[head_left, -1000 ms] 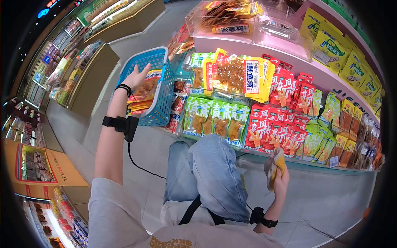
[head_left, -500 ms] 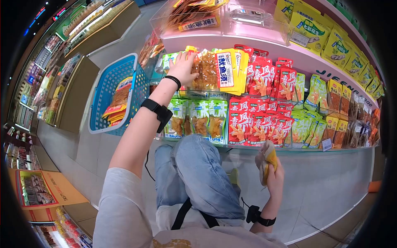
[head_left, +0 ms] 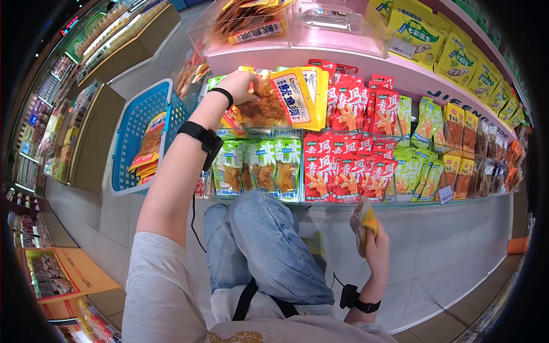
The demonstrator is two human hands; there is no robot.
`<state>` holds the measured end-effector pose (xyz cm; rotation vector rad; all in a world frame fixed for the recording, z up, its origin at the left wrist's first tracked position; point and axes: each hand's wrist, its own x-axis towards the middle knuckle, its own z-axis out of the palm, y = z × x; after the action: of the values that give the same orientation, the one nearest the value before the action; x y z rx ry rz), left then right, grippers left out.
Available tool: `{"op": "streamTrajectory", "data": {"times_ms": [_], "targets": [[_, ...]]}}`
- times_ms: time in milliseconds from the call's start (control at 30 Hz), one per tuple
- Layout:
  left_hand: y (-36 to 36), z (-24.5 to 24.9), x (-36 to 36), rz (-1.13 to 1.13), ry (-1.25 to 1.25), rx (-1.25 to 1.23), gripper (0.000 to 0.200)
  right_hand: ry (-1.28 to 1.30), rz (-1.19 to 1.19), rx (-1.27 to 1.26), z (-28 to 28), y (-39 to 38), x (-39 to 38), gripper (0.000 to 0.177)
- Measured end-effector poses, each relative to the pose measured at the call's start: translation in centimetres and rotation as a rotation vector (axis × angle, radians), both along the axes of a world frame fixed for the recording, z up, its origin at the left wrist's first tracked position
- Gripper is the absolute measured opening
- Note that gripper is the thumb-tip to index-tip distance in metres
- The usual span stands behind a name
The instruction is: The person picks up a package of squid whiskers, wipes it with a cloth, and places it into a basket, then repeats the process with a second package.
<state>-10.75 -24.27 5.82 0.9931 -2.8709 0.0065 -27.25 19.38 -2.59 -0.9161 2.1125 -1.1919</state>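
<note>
Pinching with the left hand (head_left: 237, 86), fingers curled, the top of a yellow-labelled snack packet (head_left: 283, 100), tilted out from the hanging row under the pink shelf (head_left: 354, 60), near the blue basket (head_left: 137, 131). Clutching in the right hand (head_left: 374, 246), fist closed beside the knee, a crumpled yellow wad (head_left: 366, 220), perhaps a cloth.

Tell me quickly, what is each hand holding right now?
Left hand: closed on the top edge of a snack packet at the shelf.
Right hand: closed around a crumpled yellow cloth.
</note>
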Motion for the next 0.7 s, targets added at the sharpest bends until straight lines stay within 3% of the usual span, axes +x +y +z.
{"op": "streamTrajectory", "data": {"times_ms": [67, 100, 233, 267, 333, 400, 467, 567, 600, 633, 667, 700], "targets": [[1.7, 1.2, 1.2, -0.032, -0.083, 0.089, 0.028, -0.005, 0.007, -0.007, 0.3, 0.1, 0.2, 0.026], [2.9, 1.6, 1.9, -0.088, -0.042, -0.010, 0.024, -0.011, 0.017, -0.013, 0.5, 0.1, 0.3, 0.027], [9.2, 4.4, 4.3, -0.019, 0.472, -0.083, 0.021, 0.110, 0.037, -0.164, 0.2, 0.1, 0.5, 0.029], [10.5, 4.9, 5.1, 0.043, 0.585, -0.069, 0.022, 0.001, 0.020, -0.159, 0.7, 0.0, 0.6, 0.029], [14.2, 4.8, 5.6, 0.060, 1.226, 0.163, 0.018, -0.095, 0.014, -0.158, 1.7, -0.2, 0.8, 0.030], [17.7, 3.3, 6.3, 0.129, 1.525, 0.242, 0.024, -0.068, -0.015, -0.247, 2.7, -0.6, 1.2, 0.030], [21.0, 0.5, 6.2, 0.202, 1.976, 0.508, 0.032, -0.069, -0.046, -0.312, 2.9, -0.5, 1.4, 0.031], [24.9, -1.7, 5.8, 0.194, 2.240, 0.734, 0.039, -0.118, -0.151, -0.494, 1.8, 0.1, 1.9, 0.033], [25.6, -2.7, 5.9, 0.183, 2.273, 0.986, 0.039, -0.180, -0.222, -0.615, 1.0, 0.4, 2.1, 0.034], [26.0, -3.6, 5.8, 0.163, 2.281, 1.243, 0.040, -0.294, -0.248, -0.673, 0.2, 0.6, 2.3, 0.048], [26.4, -4.4, 5.5, 0.143, 2.298, 1.252, 0.040, -0.271, -0.242, -0.680, 0.9, 0.0, 2.9, 0.048], [26.8, -5.2, 5.0, 0.050, 2.190, 1.577, 0.043, -0.331, -0.219, -0.831, 1.6, -0.5, 4.0, 0.047]]}}
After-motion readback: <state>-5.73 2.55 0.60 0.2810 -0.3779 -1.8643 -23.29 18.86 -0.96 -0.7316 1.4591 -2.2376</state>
